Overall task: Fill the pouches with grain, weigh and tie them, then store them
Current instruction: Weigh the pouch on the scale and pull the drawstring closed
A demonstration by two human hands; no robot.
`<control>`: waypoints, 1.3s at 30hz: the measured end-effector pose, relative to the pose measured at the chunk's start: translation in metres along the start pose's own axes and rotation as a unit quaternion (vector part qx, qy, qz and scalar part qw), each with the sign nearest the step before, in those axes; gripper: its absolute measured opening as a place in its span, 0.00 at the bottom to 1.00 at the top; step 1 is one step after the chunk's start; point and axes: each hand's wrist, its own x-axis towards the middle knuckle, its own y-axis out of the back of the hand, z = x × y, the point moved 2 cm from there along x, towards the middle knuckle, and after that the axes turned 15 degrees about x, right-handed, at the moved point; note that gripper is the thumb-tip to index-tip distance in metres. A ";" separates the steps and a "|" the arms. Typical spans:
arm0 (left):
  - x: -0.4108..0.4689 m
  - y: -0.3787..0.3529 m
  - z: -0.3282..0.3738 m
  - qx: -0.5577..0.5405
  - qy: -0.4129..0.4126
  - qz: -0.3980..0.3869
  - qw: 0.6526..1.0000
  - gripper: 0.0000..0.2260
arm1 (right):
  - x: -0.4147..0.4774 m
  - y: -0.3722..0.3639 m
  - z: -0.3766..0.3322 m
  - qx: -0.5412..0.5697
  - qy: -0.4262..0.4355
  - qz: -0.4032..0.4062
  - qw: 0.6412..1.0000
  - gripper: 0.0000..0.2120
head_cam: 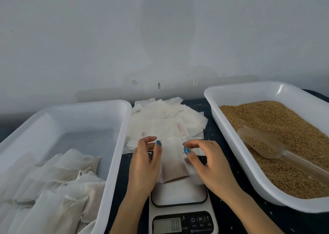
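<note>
Just above the scale (179, 207), the left hand (144, 162) and right hand (208, 164) pinch the upper edges of a part-filled pouch (173, 160). It looks light, limp and bottom-heavy, so it is probably best held near its mouth.

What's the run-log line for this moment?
pouch: part-filled, over scale | left hand: pinches pouch top | right hand: pinches pouch top | scoop: lying in grain tray

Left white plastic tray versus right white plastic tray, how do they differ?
The left white plastic tray holds filled, tied white cloth pouches piled at its near end, its far end bare; the right white plastic tray is spread with brown grain. Only the right tray holds a clear plastic scoop, lying in the grain. Both are white, rounded rectangular trays.
</note>
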 end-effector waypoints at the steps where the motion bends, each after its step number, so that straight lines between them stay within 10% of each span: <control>1: 0.000 0.000 -0.002 0.010 -0.001 0.006 1.000 0.16 | 0.000 0.001 0.001 0.003 -0.001 0.004 1.000 0.12; 27: 0.003 0.007 -0.002 0.099 -0.016 0.038 0.994 0.12 | -0.002 0.003 0.002 0.002 -0.026 0.011 1.000 0.11; 34: -0.004 0.007 0.014 -0.022 -0.060 0.065 0.996 0.11 | -0.002 -0.010 -0.005 -0.045 -0.005 -0.102 0.994 0.41; 39: -0.016 0.026 0.040 -0.014 -0.112 0.126 0.986 0.13 | 0.006 -0.016 -0.014 0.062 -0.007 -0.023 0.998 0.25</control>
